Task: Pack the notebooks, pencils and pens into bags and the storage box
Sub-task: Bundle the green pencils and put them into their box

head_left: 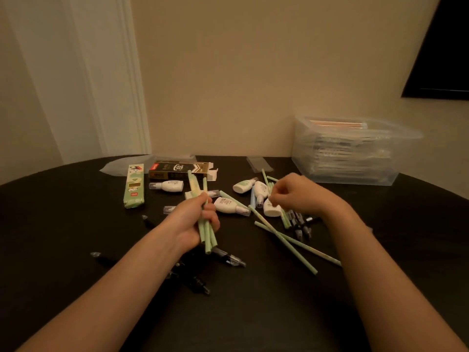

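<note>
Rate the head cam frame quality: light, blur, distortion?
Head view: dim, warm light; black pens nearly vanish against the dark table. Right hand is motion-blurred, left hand holding green pencils is sharper. Wide-angle bends the table edge and door frame. Clear storage box looks soft, contents unclear.

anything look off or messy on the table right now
Nothing looks damaged or spilled, but it is untidy: green pencils lie crossed loose on the dark table among tipped white bottles and scattered black pens. The black carton lies with its end flap open.
</note>
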Available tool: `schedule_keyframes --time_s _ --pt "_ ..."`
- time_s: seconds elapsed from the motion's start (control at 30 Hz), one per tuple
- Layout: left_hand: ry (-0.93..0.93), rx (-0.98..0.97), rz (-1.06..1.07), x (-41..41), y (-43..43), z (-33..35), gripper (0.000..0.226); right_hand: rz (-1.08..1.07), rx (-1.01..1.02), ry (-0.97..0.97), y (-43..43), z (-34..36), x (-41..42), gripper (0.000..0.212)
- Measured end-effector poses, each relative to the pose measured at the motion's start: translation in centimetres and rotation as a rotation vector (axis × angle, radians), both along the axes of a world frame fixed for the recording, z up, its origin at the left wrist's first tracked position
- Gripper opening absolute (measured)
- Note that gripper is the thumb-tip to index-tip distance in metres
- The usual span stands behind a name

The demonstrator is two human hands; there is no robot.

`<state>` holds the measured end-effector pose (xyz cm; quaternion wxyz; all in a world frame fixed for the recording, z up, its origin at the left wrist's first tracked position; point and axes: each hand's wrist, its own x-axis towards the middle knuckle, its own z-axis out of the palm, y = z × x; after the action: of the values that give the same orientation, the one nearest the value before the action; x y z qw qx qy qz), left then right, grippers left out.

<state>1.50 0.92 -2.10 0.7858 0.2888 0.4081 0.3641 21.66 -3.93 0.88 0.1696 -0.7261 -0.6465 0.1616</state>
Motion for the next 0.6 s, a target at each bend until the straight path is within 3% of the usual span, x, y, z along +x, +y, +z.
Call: schedule_keyframes --time_s 0.2,0.33,0.5,0.6 --pt "0.081 0.055 -0.126 0.3 -0.3 -0.2 0.017 0.006 -0.271 -0.229 0.8 -1.7 -0.9 0.02" --pt "0.064 0.051 -0.157 0.4 -0.5 -0.3 0.015 0.024 -0.276 -0.312 0.9 -2.1 -1.5 0.021" --pt "0.036 0.074 -0.136 0.5 -0.7 -0.2 0.021 0.092 -0.106 -0.141 0.8 -1.1 -1.2 0.021" --pt "0.005 0.126 -0.136 0.5 -0.7 -0.2 0.021 0.2 -0.086 0.177 0.0 -0.3 -1.7 0.02"
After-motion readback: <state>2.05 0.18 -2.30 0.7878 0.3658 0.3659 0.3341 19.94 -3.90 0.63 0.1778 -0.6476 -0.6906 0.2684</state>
